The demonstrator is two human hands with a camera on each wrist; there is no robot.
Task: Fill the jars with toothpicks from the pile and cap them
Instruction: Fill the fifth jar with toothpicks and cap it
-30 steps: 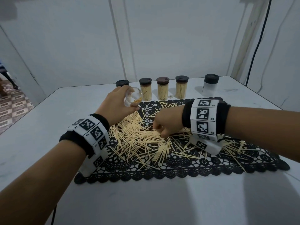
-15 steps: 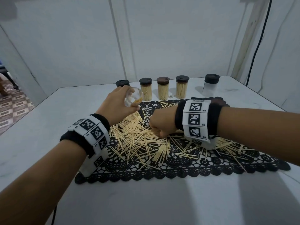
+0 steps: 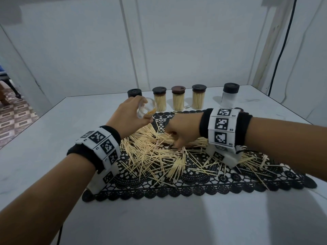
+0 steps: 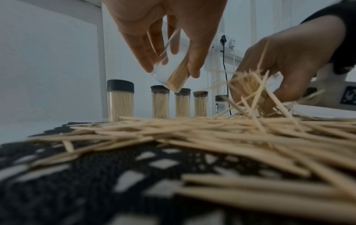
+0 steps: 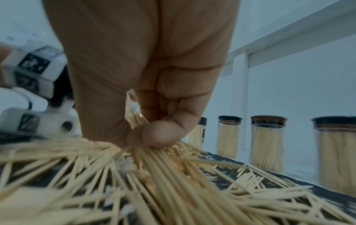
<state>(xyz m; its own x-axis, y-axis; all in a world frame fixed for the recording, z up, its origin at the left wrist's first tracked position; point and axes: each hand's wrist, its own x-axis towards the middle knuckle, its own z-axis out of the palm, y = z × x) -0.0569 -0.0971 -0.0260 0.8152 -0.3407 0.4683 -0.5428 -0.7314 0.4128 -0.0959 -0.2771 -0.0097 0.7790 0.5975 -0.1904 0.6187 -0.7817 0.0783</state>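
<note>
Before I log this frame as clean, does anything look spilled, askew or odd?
Only what the job expects: loose toothpicks lie scattered over the black lace mat, and the left hand holds an open jar tilted. One capped jar at the back right looks empty. Nothing looks damaged.

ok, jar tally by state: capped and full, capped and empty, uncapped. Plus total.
Capped jars full of toothpicks: 4
Capped empty jar: 1
Uncapped jar, partly filled, held tilted in the left hand: 1
Total: 6 jars
</note>
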